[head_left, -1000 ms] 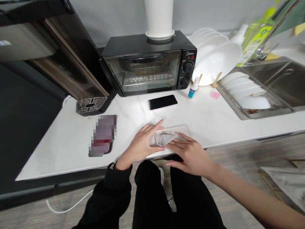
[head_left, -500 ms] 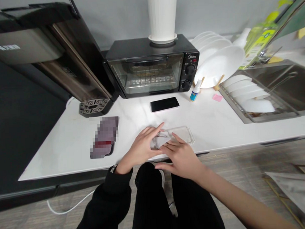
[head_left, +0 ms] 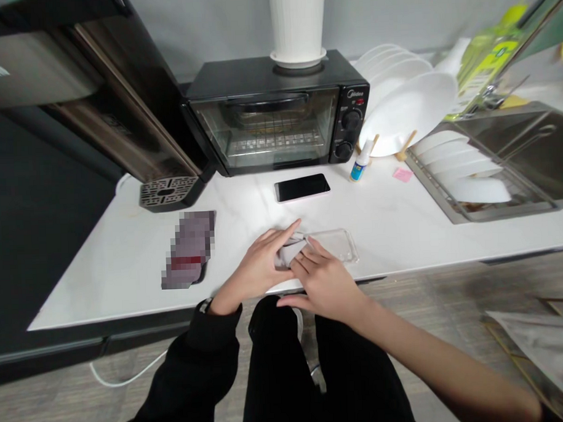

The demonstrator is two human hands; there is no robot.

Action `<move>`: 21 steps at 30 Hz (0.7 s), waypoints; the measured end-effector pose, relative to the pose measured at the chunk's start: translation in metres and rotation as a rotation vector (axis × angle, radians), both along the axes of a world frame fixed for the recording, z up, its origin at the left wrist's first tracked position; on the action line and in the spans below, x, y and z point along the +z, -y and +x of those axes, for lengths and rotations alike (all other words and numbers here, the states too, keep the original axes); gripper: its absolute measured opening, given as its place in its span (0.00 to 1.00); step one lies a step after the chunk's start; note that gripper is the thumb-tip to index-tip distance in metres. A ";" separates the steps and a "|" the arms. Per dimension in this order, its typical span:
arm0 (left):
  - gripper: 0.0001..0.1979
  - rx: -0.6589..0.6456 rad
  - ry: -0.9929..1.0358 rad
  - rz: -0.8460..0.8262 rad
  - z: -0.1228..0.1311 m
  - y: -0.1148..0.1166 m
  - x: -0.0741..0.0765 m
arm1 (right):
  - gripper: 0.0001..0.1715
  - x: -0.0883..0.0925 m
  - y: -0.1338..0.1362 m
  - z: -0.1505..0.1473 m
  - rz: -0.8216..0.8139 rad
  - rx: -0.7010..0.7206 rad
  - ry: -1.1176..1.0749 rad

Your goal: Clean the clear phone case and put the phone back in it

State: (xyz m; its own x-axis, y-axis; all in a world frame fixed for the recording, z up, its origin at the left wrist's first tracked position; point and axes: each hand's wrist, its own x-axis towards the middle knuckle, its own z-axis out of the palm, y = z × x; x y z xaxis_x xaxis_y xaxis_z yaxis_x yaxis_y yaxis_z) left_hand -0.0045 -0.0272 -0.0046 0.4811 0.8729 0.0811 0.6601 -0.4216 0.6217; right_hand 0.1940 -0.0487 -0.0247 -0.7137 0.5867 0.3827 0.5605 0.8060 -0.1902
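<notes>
A clear phone case [head_left: 338, 246] lies on the counter near its front edge. My left hand [head_left: 260, 258] grips the left end of the case, thumb along the far side. With bent fingers, my right hand [head_left: 328, 283] presses a light grey cloth [head_left: 290, 252] onto the case. The cloth bunches between both hands and covers part of the case; my fingertips are partly hidden in it. Behind the case lies a phone [head_left: 302, 187] with its dark screen up. A small spray bottle [head_left: 361, 161] stands to the right of that phone.
A blurred-out flat item [head_left: 189, 251] lies on the counter at left, before a dispenser's drip tray [head_left: 167, 193]. At the back stands a toaster oven [head_left: 278, 128] with a white pot [head_left: 298, 26] on top. Plates [head_left: 410, 117] and a sink rack [head_left: 466, 212] are at right.
My right hand has slid a little to the left with the cloth, whose folds have shifted. My left hand keeps its place on the case. The whole view has moved slightly.
</notes>
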 end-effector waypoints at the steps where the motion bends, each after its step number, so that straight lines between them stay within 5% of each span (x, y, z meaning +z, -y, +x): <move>1: 0.49 -0.002 0.001 -0.002 -0.001 0.000 0.000 | 0.37 0.001 0.002 0.003 -0.027 0.021 -0.021; 8: 0.54 -0.046 -0.030 0.016 0.002 -0.002 0.001 | 0.23 0.011 0.008 0.104 -0.029 -0.117 0.055; 12: 0.54 -0.041 -0.018 0.021 0.005 -0.002 -0.001 | 0.34 0.002 0.002 0.064 0.008 -0.191 0.064; 16: 0.51 0.018 -0.014 0.003 0.000 0.001 -0.002 | 0.43 -0.008 0.004 -0.001 -0.022 -0.060 -0.086; 18: 0.52 0.026 -0.020 -0.002 -0.003 0.002 -0.002 | 0.38 -0.007 0.008 0.000 -0.065 -0.012 -0.118; 21: 0.56 -0.021 -0.017 0.001 -0.003 0.002 -0.001 | 0.28 0.000 0.013 0.044 -0.097 -0.006 -0.085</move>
